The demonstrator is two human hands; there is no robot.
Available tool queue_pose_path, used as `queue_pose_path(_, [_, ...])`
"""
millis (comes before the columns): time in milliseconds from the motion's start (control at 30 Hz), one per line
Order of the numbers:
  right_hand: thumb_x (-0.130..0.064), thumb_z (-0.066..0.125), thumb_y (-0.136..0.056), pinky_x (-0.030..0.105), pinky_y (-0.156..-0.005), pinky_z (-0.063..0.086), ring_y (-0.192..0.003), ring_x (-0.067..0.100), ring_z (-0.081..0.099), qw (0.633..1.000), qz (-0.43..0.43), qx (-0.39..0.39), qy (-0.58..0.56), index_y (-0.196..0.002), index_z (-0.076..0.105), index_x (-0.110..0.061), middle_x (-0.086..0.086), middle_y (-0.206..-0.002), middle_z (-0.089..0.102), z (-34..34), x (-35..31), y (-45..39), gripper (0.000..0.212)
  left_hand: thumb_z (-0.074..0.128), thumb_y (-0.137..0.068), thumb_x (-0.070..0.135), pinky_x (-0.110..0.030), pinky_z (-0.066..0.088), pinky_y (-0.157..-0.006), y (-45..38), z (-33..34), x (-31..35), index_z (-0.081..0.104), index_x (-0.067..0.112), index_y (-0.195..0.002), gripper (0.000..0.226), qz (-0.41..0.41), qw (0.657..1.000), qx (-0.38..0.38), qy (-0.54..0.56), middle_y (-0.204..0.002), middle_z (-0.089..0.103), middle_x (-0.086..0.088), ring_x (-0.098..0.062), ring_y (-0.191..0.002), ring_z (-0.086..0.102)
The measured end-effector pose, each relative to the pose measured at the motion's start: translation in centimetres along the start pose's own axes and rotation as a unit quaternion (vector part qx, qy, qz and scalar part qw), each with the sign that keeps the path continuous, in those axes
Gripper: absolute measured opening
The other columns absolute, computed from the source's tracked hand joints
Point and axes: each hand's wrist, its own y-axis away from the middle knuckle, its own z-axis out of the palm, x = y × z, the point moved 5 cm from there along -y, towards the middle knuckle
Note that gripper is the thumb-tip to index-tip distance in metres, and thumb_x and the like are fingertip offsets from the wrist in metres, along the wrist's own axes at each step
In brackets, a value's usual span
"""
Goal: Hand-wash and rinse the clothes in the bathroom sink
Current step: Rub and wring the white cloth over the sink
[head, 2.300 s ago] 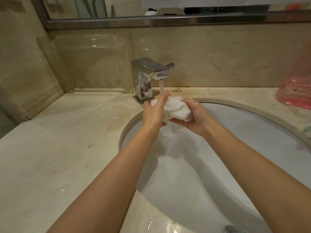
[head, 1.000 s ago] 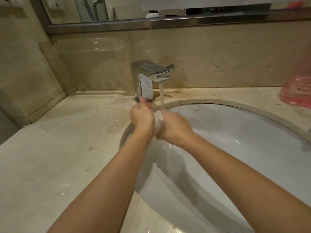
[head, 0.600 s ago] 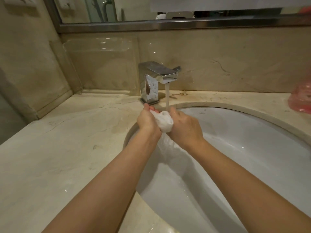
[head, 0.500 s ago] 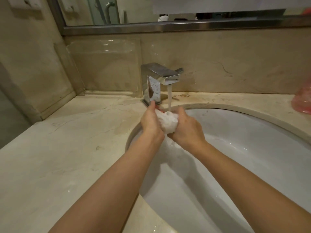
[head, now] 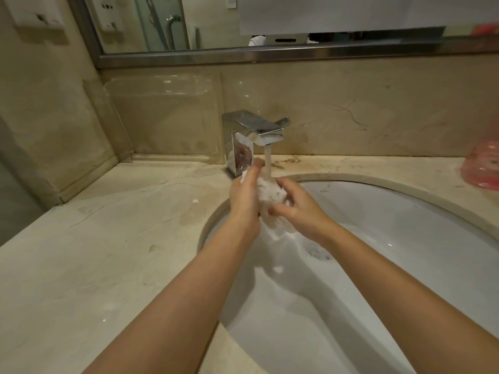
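Observation:
A small wet white cloth (head: 271, 197) is bunched between both hands over the white oval sink (head: 405, 220). My left hand (head: 244, 203) holds its left side, fingers reaching up toward the tap. My right hand (head: 295, 211) grips the right side with curled fingers and thumb. A chrome square faucet (head: 249, 136) runs a stream of water (head: 267, 163) straight onto the top of the cloth. Water drips from the cloth's hanging lower end into the basin.
A beige marble countertop (head: 108, 252) surrounds the sink. A clear acrylic tray (head: 167, 117) leans against the back wall left of the faucet. A pink plastic item (head: 483, 168) sits at the far right. A mirror frame (head: 270, 54) runs above.
The hands went from pressing the cloth tightly together to opening slightly, with more of the cloth now showing under the stream. The camera view drifted a little to the left.

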Motion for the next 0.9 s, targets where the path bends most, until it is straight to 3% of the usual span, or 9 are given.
queue_pose_path(67, [-0.03,0.068,-0.084,0.033,-0.087,0.047,-0.106,0.011,0.055,0.993,-0.016,0.001,0.113,-0.125,0.052,-0.03,-0.006,-0.118,0.059,-0.2,-0.3,-0.1,0.044,0.068,-0.086,0.032,-0.032,0.057,-0.073,0.0,-0.3,0.7,0.063,0.011,-0.114,0.035,0.037,0.999,0.02,-0.002,-0.099,0.071,-0.009,-0.022,-0.085,0.07])
queue_pose_path(200, [-0.053,0.046,-0.094,0.035,-0.083,0.039,-0.111,0.019,0.051,0.894,-0.031,0.053,0.443,-0.122,0.058,-0.025,-0.003,-0.114,0.06,0.0,-0.7,0.1,0.041,0.066,-0.083,0.011,-0.017,0.047,-0.053,0.4,-0.6,2.0,0.062,0.012,-0.096,0.013,0.104,0.994,0.044,0.005,-0.08,0.06,-0.001,-0.009,-0.064,0.059])
queue_pose_path(333, [-0.04,0.054,-0.094,0.032,-0.079,0.042,-0.097,0.018,0.055,0.957,-0.046,0.055,0.282,-0.107,0.07,-0.017,0.001,-0.104,0.062,-0.1,-0.8,0.2,0.03,0.065,-0.081,0.006,-0.011,0.044,-0.05,0.9,-0.5,2.6,0.062,0.012,-0.079,0.008,0.149,0.988,0.04,0.015,-0.071,0.057,0.004,0.0,-0.054,0.056])
queue_pose_path(433, [-0.032,0.052,-0.099,0.028,-0.067,0.042,-0.077,0.016,0.055,0.995,0.017,0.065,0.07,-0.092,0.067,-0.01,0.011,-0.089,0.066,-0.4,-0.1,0.5,0.027,0.074,-0.066,0.023,-0.027,0.054,-0.078,0.4,-0.7,2.1,0.063,0.015,-0.073,0.016,0.094,0.994,0.017,0.06,-0.077,0.061,-0.003,-0.018,-0.076,0.062])
queue_pose_path(533, [-0.032,0.044,-0.102,0.034,-0.068,0.044,-0.07,0.02,0.052,0.988,0.038,0.151,-0.016,-0.09,0.063,-0.008,0.012,-0.081,0.062,-1.1,-0.4,0.5,0.033,0.069,-0.07,0.033,-0.042,0.05,-0.093,0.2,-0.3,1.2,0.063,0.011,-0.088,0.029,0.012,0.995,-0.039,0.092,-0.087,0.063,-0.01,-0.029,-0.093,0.062])
queue_pose_path(633, [-0.034,0.044,-0.102,0.039,-0.072,0.048,-0.075,0.028,0.055,0.969,0.016,0.237,-0.066,-0.086,0.061,-0.008,0.02,-0.085,0.062,-2.4,-1.2,0.3,0.035,0.059,-0.085,0.036,-0.035,0.052,-0.079,0.4,0.1,0.8,0.064,0.011,-0.099,0.029,-0.015,0.998,-0.045,0.039,-0.092,0.069,-0.008,-0.024,-0.091,0.066])
queue_pose_path(733, [-0.033,0.046,-0.101,0.03,-0.065,0.041,-0.068,0.016,0.047,0.96,-0.018,0.274,-0.058,-0.078,0.058,-0.012,0.007,-0.073,0.055,-3.0,-1.9,0.4,0.034,0.053,-0.088,0.029,-0.03,0.049,-0.068,0.5,-0.1,0.7,0.064,0.015,-0.085,0.018,-0.01,1.0,-0.006,0.002,-0.08,0.069,-0.003,-0.02,-0.078,0.065])
queue_pose_path(833, [-0.032,0.047,-0.101,0.02,-0.056,0.029,-0.059,0.005,0.032,0.944,-0.044,0.323,-0.05,-0.07,0.05,-0.011,-0.005,-0.063,0.04,-3.3,-2.3,0.6,0.038,0.046,-0.086,0.009,-0.037,0.053,-0.084,0.0,-0.6,0.5,0.066,0.018,-0.091,0.022,0.012,0.997,0.039,-0.058,-0.101,0.069,-0.006,-0.025,-0.096,0.064])
queue_pose_path(900, [-0.032,0.047,-0.101,0.02,-0.056,0.03,-0.057,0.005,0.031,0.935,-0.046,0.348,-0.045,-0.074,0.052,-0.003,-0.005,-0.063,0.041,-3.3,-2.4,0.5,0.04,0.046,-0.087,0.004,-0.031,0.05,-0.081,0.1,-0.5,0.6,0.066,0.017,-0.1,0.028,0.038,0.993,0.038,-0.106,-0.11,0.067,-0.006,-0.022,-0.101,0.06])
